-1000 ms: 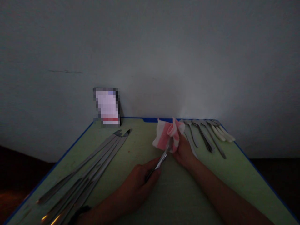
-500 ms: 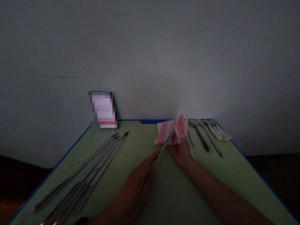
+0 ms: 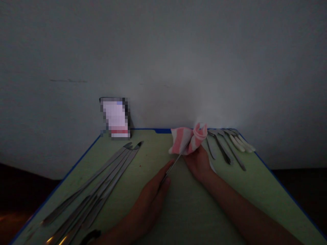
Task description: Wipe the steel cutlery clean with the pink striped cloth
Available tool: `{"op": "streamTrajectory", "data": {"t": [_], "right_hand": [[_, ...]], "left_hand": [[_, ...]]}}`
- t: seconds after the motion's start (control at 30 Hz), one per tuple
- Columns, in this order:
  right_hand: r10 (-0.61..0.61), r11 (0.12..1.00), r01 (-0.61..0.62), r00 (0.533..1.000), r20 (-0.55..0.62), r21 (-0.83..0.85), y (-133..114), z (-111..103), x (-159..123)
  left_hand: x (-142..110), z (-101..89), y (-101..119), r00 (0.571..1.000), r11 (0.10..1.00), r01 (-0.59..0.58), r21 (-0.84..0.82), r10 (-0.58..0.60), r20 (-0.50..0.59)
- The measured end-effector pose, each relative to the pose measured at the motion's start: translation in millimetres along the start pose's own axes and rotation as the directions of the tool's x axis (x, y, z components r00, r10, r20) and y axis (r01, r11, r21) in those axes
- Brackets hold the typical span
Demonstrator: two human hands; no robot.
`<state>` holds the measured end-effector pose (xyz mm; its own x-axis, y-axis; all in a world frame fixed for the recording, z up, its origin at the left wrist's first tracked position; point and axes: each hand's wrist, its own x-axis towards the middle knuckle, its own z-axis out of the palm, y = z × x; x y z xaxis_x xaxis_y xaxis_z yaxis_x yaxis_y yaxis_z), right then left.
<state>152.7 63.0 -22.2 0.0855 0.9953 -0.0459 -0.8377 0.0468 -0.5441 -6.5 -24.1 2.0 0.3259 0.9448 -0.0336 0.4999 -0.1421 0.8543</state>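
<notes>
My left hand (image 3: 149, 199) is closed around the handle of a thin metal table knife (image 3: 175, 163), seen nearly edge-on and slanting away to the right. A pink-and-white striped cloth (image 3: 181, 139) is wrapped about the knife's far end, which it hides. From below and behind, my right hand (image 3: 200, 165) grips that cloth; most of its fingers are hidden by the fabric. On the left of the table lie several long metal knives (image 3: 107, 177), side by side with their tips pointing away.
Several metal spoons (image 3: 223, 148) and white-handled utensils (image 3: 238, 142) lie at the back right of the green table (image 3: 191, 217), which has a blue edge. A phone with a blurred screen (image 3: 116, 117) leans on the grey wall (image 3: 163, 61) at the back left.
The cloth has shifted along the knife toward my left hand and now covers more of it, its folds lying differently. The whole view has moved slightly.
</notes>
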Motion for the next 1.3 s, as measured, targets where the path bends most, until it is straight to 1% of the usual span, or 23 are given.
{"op": "streamTrajectory", "data": {"t": [0.07, 0.17, 0.23, 0.3, 0.37, 0.43, 0.47, 0.57, 0.67, 0.73, 0.8, 0.83, 0.9, 1.03, 1.1, 1.13, 1.2, 1.23, 1.3], "right_hand": [[0.016, 1.000, -0.016, 1.000, -0.019, -0.014, 1, -2, 3], [0.088, 0.996, -0.089, 0.995, -0.043, -0.013, 0, -6, 6], [0.112, 0.994, -0.112, 0.993, -0.034, 0.004, -2, -7, 6], [0.101, 0.994, -0.101, 0.995, 0.009, 0.031, -4, -6, 4], [0.081, 0.995, -0.084, 0.995, 0.050, 0.053, -7, -5, 1], [0.072, 0.995, -0.075, 0.996, 0.046, 0.060, -9, -3, -2], [0.069, 0.996, -0.071, 0.997, 0.035, 0.058, -9, -2, -3], [0.044, 0.998, -0.046, 0.998, 0.033, 0.044, -10, 2, -6], [0.014, 1.000, -0.015, 0.998, 0.062, 0.024, -9, 5, -6], [0.072, 0.997, -0.072, 0.997, 0.040, -0.001, -6, 4, -6], [0.151, 0.985, -0.152, 0.988, -0.013, -0.077, -3, 2, -5], [0.171, 0.976, -0.174, 0.985, -0.034, -0.128, -2, 1, -5], [0.162, 0.962, -0.168, 0.986, -0.046, -0.213, 0, -1, -5], [0.133, 0.935, -0.115, 0.991, 0.031, -0.336, 2, -3, -7], [0.110, 0.920, -0.098, 0.994, 0.010, -0.379, 3, -5, -8], [0.100, 0.921, -0.101, 0.995, -0.021, -0.375, 4, -5, -8], [0.097, 0.942, -0.118, 0.992, -0.081, -0.314, 5, -4, -8], [0.101, 0.953, -0.121, 0.991, -0.086, -0.278, 4, -3, -8], [0.116, 0.969, -0.125, 0.992, -0.055, -0.212, 2, 0, -7]], "left_hand": [[0, 0.0, -1, 1.000, 0.999, 0.008, -0.031, -0.008, -0.008], [0, 0.9, -4, 1.000, 0.998, 0.004, -0.066, -0.005, -0.006], [0, 1.1, -5, 1.000, 0.997, 0.015, -0.076, -0.015, -0.008], [1, 0.6, -6, 0.999, 0.997, 0.024, -0.077, -0.025, -0.022], [3, -0.3, -7, 0.998, 0.997, 0.018, -0.074, -0.023, -0.063], [4, -0.9, -9, 0.995, 0.999, 0.007, -0.054, -0.012, -0.096], [5, -0.9, -10, 0.995, 1.000, -0.001, -0.030, -0.001, -0.096], [5, 0.9, -13, 0.997, 0.992, -0.071, 0.106, 0.073, -0.015], [2, 4.8, -15, 0.983, 0.945, -0.184, 0.271, 0.171, 0.071], [-1, 7.4, -15, 0.968, 0.896, -0.251, 0.365, 0.224, 0.115], [-3, 9.5, -14, 0.952, 0.844, -0.307, 0.440, 0.264, 0.157], [-4, 10.3, -13, 0.943, 0.821, -0.331, 0.466, 0.282, 0.175], [-5, 11.5, -13, 0.933, 0.788, -0.361, 0.498, 0.304, 0.194], [-4, 11.2, -13, 0.931, 0.763, -0.364, 0.535, 0.315, 0.184], [-3, 9.3, -11, 0.930, 0.759, -0.366, 0.538, 0.312, 0.192], [-2, 7.9, -10, 0.928, 0.759, -0.373, 0.534, 0.313, 0.203], [0, 4.9, -8, 0.924, 0.760, -0.383, 0.526, 0.307, 0.230], [0, 3.5, -7, 0.922, 0.761, -0.386, 0.522, 0.299, 0.247], [1, 1.6, -6, 0.917, 0.759, -0.394, 0.519, 0.282, 0.283]]}}
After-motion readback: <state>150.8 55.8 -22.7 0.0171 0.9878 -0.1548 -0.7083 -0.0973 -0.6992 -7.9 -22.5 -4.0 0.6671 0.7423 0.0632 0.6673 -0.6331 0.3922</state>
